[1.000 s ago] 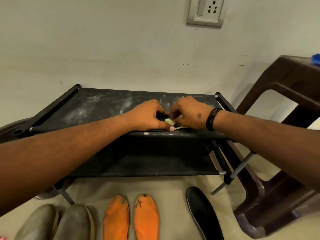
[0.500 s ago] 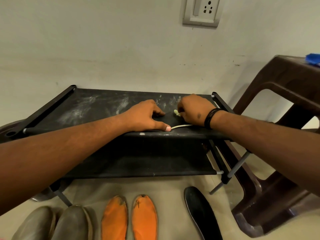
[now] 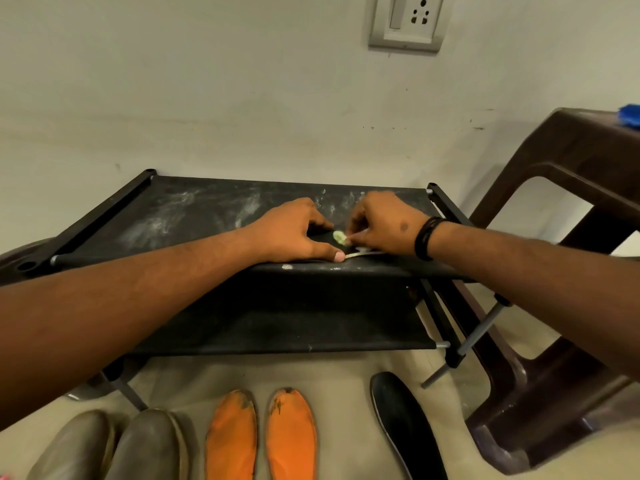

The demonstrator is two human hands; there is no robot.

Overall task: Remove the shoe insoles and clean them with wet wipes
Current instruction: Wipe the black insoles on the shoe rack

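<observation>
Working on the top shelf (image 3: 194, 216) of the shoe rack, I have my left hand (image 3: 294, 233) pressed flat on a dark insole (image 3: 320, 237), mostly hidden beneath it, while my right hand (image 3: 381, 225) pinches a small greenish wad (image 3: 339, 237), probably the wipe, against it. My worry: the fabric shelf sags and the insole sits at its front edge, so a hard stroke could slide it off onto the floor beside the orange insoles (image 3: 259, 434).
</observation>
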